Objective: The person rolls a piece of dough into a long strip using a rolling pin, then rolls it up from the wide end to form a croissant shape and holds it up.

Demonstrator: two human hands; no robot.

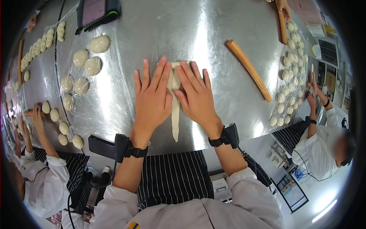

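A long strip of pale dough (175, 118) lies on the steel table (198, 26), running toward me. Its far end is a thicker rolled part under my fingers. My left hand (151, 98) lies flat with fingers spread, pressing on the left side of that roll. Pressing its right side is my right hand (195, 95), fingers extended as well. Both wrists wear black bands with small devices.
A wooden rolling pin (248, 69) lies to the right. Several dough balls (84, 65) sit on plastic film at left, and more dough pieces (288, 82) at right. A dark device (95, 11) sits at the far left. Other people's hands work at left (36, 116) and right (314, 97).
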